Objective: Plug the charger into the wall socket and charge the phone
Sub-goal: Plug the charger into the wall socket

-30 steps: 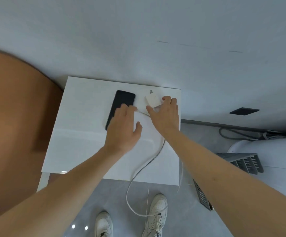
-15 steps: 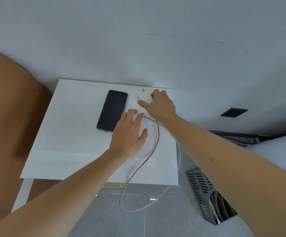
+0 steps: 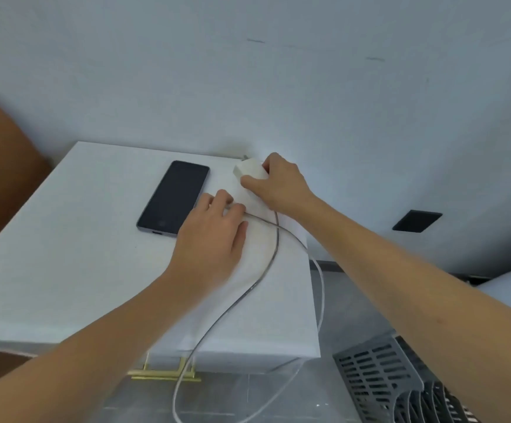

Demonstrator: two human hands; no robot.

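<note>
Grey slotted rack (image 3: 379, 377) stands beside white table (image 3: 65, 239).

Both forearms bare, no sleeves; left hand (image 3: 210, 236), right hand (image 3: 280, 184) ungloved, ringless.

Could not see the cable (image 3: 274, 248) end under the left hand (image 3: 214, 236); charger (image 3: 249, 175) half-covered by right hand (image 3: 278, 184).
</note>
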